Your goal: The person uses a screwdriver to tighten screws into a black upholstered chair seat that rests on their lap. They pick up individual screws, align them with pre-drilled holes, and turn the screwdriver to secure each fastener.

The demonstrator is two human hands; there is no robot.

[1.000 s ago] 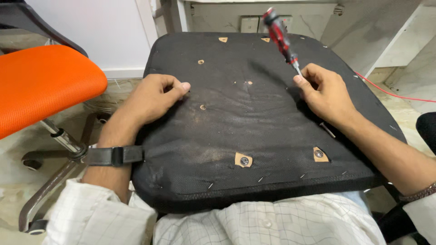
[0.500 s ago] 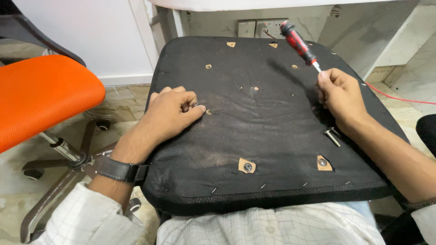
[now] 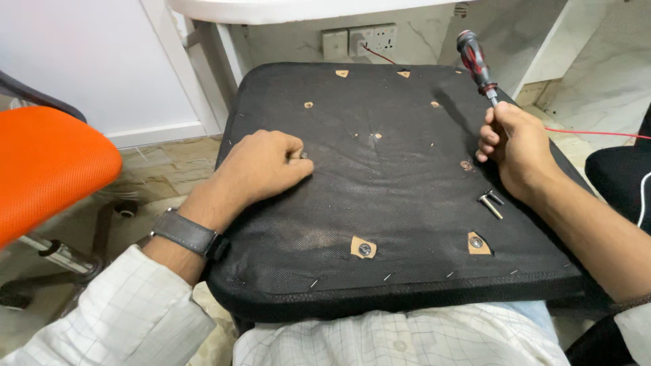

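1. Upturned black seat cushion [image 3: 407, 224] across lap, underside up; orange chair [image 3: 47, 169] well to its left.
2. Left hand [image 3: 261, 166] on cushion's left-centre, fingers curled, pinching small bolt [image 3: 302, 155] at fingertips.
3. Right hand [image 3: 512, 146] at cushion's right edge, closed around shaft of red-and-black screwdriver [image 3: 475, 57], handle tilted up.
4. Loose bolts [image 3: 491, 202] on cushion, just below right hand.
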